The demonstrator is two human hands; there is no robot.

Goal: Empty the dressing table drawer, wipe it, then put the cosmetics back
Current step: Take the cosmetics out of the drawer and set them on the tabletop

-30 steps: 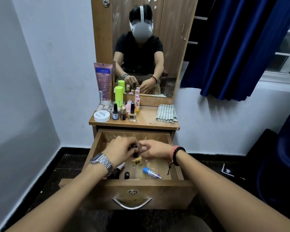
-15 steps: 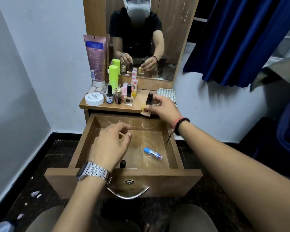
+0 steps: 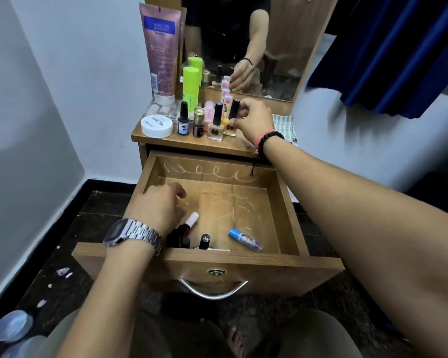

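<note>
The wooden drawer (image 3: 289, 215) is pulled out below the dressing table top (image 3: 192, 143). My right hand (image 3: 254, 120) grips a yellow nail polish bottle (image 3: 230, 125) by its black cap, standing it on the table top beside a similar beige bottle (image 3: 216, 125). My left hand (image 3: 157, 206) hovers inside the drawer's left side, fingers apart, just above a dark bottle with a pink cap (image 3: 188, 224). Also in the drawer lie a small black bottle (image 3: 204, 241) and a blue-capped tube (image 3: 245, 239).
On the table top stand a tall pink tube (image 3: 162, 50), a green bottle (image 3: 190, 87), a white round jar (image 3: 156, 126), small bottles (image 3: 183, 118) and a folded striped cloth (image 3: 285, 125). A mirror is behind, a blue curtain (image 3: 388, 52) at right, a wall at left.
My right hand carried the yellow nail polish bottle from the drawer up to the table top and set it beside the beige bottle. My left hand dropped lower toward the drawer's front left.
</note>
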